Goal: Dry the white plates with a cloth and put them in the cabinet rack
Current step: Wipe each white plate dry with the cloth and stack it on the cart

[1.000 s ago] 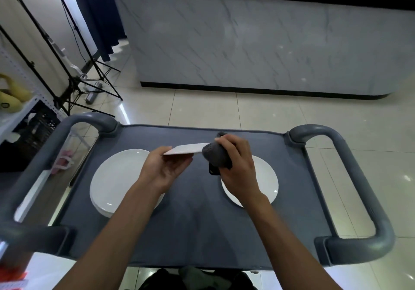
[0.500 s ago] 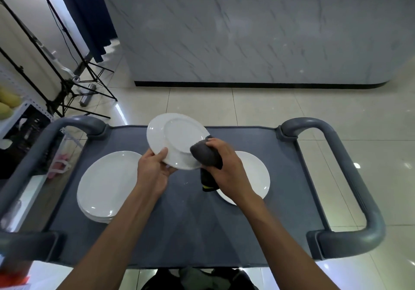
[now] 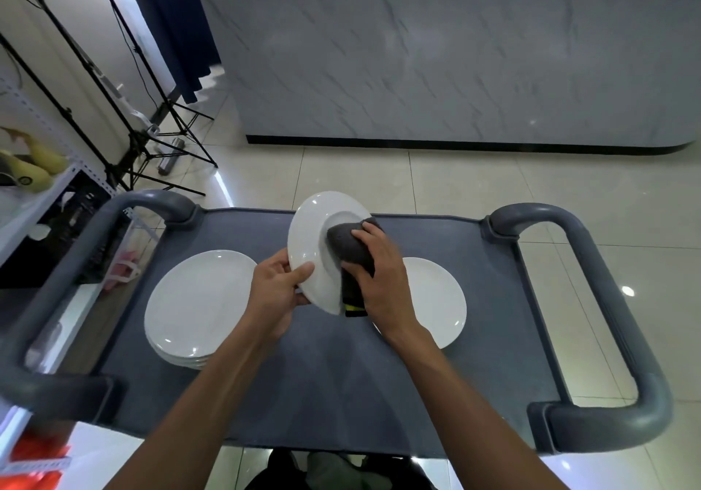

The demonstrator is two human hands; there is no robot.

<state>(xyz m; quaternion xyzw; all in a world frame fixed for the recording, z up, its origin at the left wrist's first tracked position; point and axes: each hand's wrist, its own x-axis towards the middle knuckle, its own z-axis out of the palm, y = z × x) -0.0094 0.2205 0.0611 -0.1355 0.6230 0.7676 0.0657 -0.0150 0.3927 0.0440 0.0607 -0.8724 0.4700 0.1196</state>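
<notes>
My left hand (image 3: 274, 289) grips the lower edge of a white plate (image 3: 309, 247), which is tilted up on edge above the grey cart top (image 3: 326, 387). My right hand (image 3: 379, 273) holds a dark grey cloth (image 3: 347, 249) and presses it against the plate's inner face. A stack of white plates (image 3: 197, 304) lies on the cart at the left. A single white plate (image 3: 436, 300) lies on the right, partly hidden by my right hand. No cabinet rack is in view.
The cart has thick grey handles at the left (image 3: 57, 292) and right (image 3: 614, 311). A marble-faced counter (image 3: 436, 57) stands across the tiled floor. Black tripod legs (image 3: 151, 140) and a shelf unit (image 3: 34, 201) stand to the left.
The plate has gone from flat and edge-on to tilted steeply upright in my left hand. My right hand with the cloth has moved onto the plate's face.
</notes>
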